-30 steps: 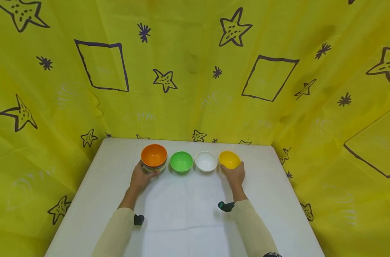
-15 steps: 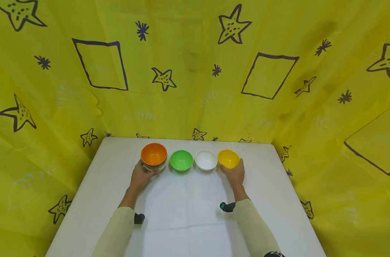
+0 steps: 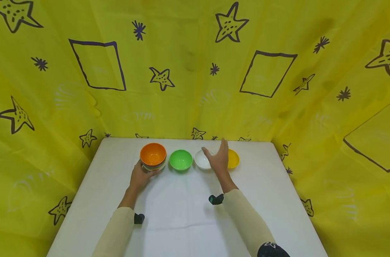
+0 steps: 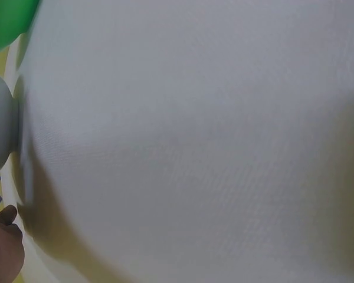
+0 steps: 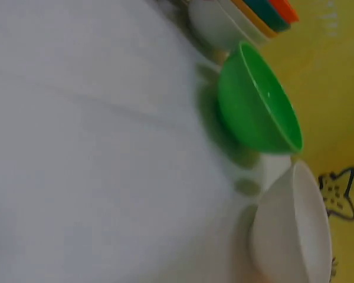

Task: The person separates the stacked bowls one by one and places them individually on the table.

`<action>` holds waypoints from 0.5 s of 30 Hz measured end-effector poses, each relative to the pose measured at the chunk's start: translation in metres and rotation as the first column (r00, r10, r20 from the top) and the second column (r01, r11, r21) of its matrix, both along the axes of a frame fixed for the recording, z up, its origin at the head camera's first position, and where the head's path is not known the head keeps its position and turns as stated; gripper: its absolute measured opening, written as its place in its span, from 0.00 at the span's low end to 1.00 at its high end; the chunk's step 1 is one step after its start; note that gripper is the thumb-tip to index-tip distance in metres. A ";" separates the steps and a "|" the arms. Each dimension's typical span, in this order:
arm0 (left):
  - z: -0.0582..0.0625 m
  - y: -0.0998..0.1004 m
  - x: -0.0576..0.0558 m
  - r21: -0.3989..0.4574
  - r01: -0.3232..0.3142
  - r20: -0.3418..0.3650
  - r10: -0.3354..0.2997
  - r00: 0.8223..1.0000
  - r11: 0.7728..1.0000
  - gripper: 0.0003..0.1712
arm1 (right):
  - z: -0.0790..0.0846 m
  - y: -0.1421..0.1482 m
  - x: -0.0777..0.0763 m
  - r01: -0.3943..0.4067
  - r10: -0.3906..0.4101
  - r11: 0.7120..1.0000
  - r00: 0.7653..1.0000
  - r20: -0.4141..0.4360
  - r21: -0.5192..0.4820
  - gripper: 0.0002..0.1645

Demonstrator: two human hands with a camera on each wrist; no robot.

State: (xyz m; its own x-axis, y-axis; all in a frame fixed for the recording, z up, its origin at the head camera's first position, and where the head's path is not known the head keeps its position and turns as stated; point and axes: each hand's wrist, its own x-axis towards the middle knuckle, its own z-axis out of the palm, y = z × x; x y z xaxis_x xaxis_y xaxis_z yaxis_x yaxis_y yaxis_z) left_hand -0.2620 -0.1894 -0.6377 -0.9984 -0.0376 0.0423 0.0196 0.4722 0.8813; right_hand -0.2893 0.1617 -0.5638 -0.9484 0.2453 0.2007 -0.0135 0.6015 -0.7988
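Note:
In the head view my left hand [image 3: 141,176] holds the side of a stack of bowls, an orange bowl [image 3: 153,155] on top. Teal, yellow-orange and white bowls show beneath it in the right wrist view, the lowest being a white one [image 5: 215,26]. Beside the stack stands a green bowl [image 3: 180,160], then a white bowl [image 3: 201,159] and a yellow bowl [image 3: 234,159]. My right hand [image 3: 219,159], thumb and fingers spread, is over the space between white and yellow, covering part of each. It holds nothing.
All the bowls stand in a row near the back of a white-covered table [image 3: 182,207]. Behind and beside it hangs a yellow curtain [image 3: 182,107] with drawn stars. Dark wrist-camera pieces [image 3: 216,199] stick out from both wrists.
My right hand has let go of the yellow bowl and moved left toward the white bowl, fingers now spread. My left hand stays at the stack.

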 end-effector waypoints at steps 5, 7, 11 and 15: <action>0.001 -0.001 -0.002 -0.007 -0.006 0.016 0.006 1.000 1.000 0.61 | 0.021 -0.057 -0.008 -0.186 0.185 0.981 0.983 0.018 0.051 0.68; 0.001 -0.002 -0.003 -0.009 -0.004 0.017 0.004 1.000 1.000 0.61 | 0.027 -0.080 -0.010 -0.273 0.269 0.958 0.962 0.051 0.094 0.69; 0.002 -0.001 -0.004 -0.016 0.001 0.018 0.000 1.000 1.000 0.60 | 0.035 -0.121 -0.011 -0.463 0.443 0.869 0.885 0.143 0.173 0.72; 0.005 0.001 -0.001 0.001 -0.004 0.018 0.004 1.000 1.000 0.59 | 0.036 -0.151 -0.011 -0.590 0.549 0.769 0.807 0.219 0.246 0.74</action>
State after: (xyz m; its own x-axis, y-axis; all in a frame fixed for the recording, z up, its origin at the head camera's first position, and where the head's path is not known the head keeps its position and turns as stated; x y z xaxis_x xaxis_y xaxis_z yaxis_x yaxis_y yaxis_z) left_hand -0.2625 -0.1886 -0.6325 -0.9988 -0.0420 0.0244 0.0017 0.4718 0.8817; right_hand -0.3006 0.0107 -0.5276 -0.9164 -0.3979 0.0424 -0.3394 0.7168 -0.6091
